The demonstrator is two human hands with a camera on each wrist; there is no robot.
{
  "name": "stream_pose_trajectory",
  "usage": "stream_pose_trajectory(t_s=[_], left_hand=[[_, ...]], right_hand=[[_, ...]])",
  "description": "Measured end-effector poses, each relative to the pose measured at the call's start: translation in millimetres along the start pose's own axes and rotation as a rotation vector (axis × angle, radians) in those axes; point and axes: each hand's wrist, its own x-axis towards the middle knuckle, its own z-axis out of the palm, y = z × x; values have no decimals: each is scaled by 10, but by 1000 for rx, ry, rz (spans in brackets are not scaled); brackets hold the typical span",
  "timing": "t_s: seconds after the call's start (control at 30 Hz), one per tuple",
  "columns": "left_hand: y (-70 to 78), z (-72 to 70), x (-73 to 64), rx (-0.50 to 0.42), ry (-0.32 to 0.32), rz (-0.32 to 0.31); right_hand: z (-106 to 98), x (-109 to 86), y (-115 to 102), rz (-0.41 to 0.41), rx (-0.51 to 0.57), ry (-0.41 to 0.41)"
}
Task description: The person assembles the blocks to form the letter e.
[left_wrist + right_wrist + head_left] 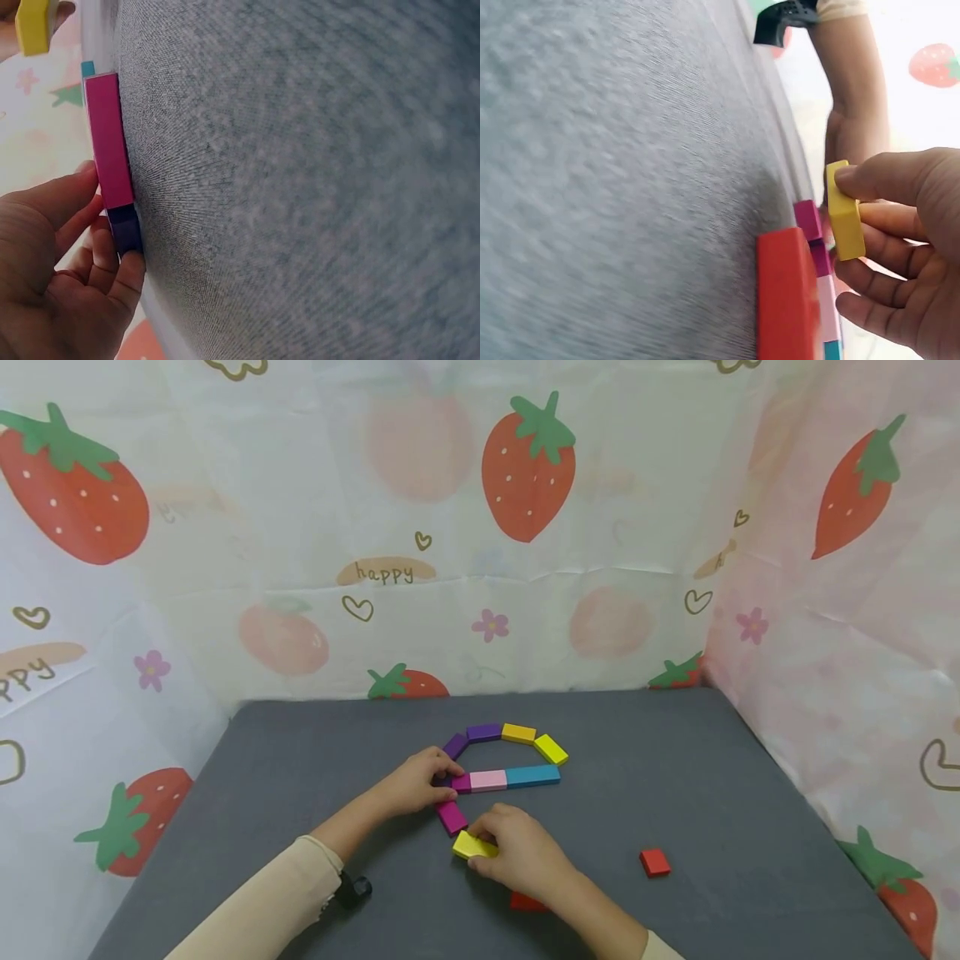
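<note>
Head view: grey tabletop [262, 760], strawberry-print walls [645, 510], right hand [523, 850] round yellow block [465, 846], left hand [411, 782], hold unclear.

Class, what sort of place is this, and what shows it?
Probably an indoor tabletop play or filming corner: a dark gray tabletop, strawberry-print sheeting hanging behind and at both sides, and colorful blocks laid out on top.

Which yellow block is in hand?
The yellow block pinched in the right hand; the other yellow ones lie in the far curve beyond the blue block, no hand on them.
</note>
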Motion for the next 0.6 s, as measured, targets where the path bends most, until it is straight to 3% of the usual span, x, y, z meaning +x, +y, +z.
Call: stream_pose_trajectory(t_s=[0.33,0.6], left_hand=[[-21,13,6,-4,10,6],[-29,10,12,3,6,11]], right_hand=[[-60,145,37,7,39,56],[5,182,74,91,20,11]])
